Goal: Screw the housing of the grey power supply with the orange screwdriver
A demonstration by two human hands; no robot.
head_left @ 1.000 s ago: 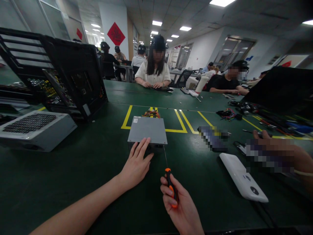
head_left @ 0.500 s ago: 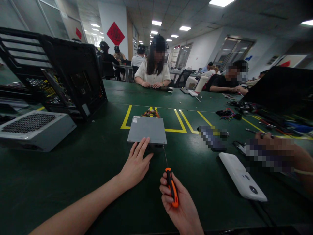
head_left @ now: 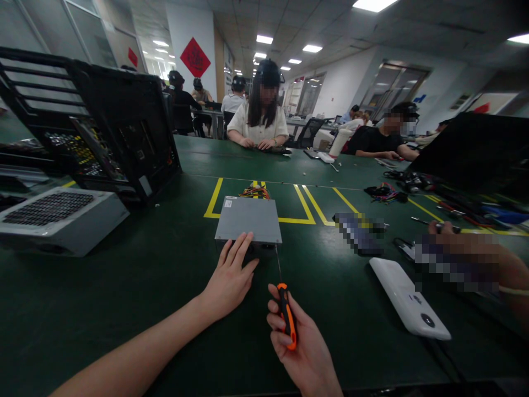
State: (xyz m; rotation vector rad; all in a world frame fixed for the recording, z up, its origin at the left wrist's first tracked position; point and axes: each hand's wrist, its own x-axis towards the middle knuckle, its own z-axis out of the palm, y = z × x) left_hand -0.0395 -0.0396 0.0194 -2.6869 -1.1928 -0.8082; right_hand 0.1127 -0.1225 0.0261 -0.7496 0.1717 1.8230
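A grey metal computer power supply unit (head_left: 248,219) lies on the green table, its bundle of coloured cables (head_left: 254,191) at the far side. My left hand (head_left: 232,273) rests against its near edge, fingers stretched out over the top and not wrapped round it. In my right hand (head_left: 300,336) is an orange and black screwdriver (head_left: 288,317), gripped by the handle. Its thin shaft points away from me, with the tip at the near right corner of the unit. Whether the tip sits in a screw is too small to tell.
On the left stand a black computer case (head_left: 124,121) and a second power supply (head_left: 61,218). A white device (head_left: 409,298) lies at right, near another person's hand (head_left: 467,248) with a tool. Yellow tape (head_left: 297,221) marks the table. Another person (head_left: 260,110) sits opposite.
My right hand and the screwdriver handle have shifted slightly left, with the fingers somewhat looser on the handle. My left hand and the power supply unit stay in place.
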